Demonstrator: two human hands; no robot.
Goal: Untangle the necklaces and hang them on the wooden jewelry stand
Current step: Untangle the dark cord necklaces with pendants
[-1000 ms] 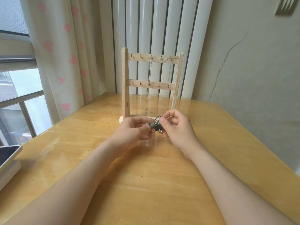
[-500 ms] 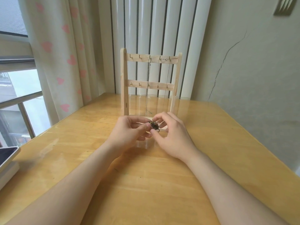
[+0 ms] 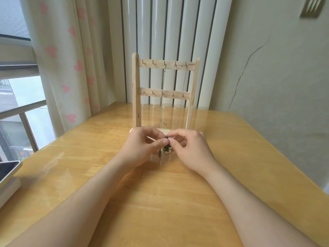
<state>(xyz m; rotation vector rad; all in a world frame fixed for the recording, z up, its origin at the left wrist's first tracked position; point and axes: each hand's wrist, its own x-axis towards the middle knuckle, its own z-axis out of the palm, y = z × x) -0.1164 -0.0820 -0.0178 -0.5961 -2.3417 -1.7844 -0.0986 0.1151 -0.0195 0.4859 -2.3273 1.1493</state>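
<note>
A small dark tangle of necklace cord (image 3: 166,149) with a little round pendant hangs between my two hands, just above the wooden table (image 3: 106,175). My left hand (image 3: 144,146) pinches it from the left with thumb and fingers, and my right hand (image 3: 190,148) pinches it from the right. Behind them stands the wooden jewelry stand (image 3: 136,91) with two rails of small hooks. Two thin chains (image 3: 162,97) hang from hooks on its top rail, one in the middle and one looped across the right-hand hooks.
A tablet on a white box (image 3: 8,177) lies at the table's left edge. A curtain with pink hearts (image 3: 71,59) and a window are at the left, vertical blinds behind the stand, and a cracked wall (image 3: 267,77) on the right.
The hands drew closer together around the tangle and lifted it a little, so part of it now dangles below the fingers. The stand and its chains have not moved.
</note>
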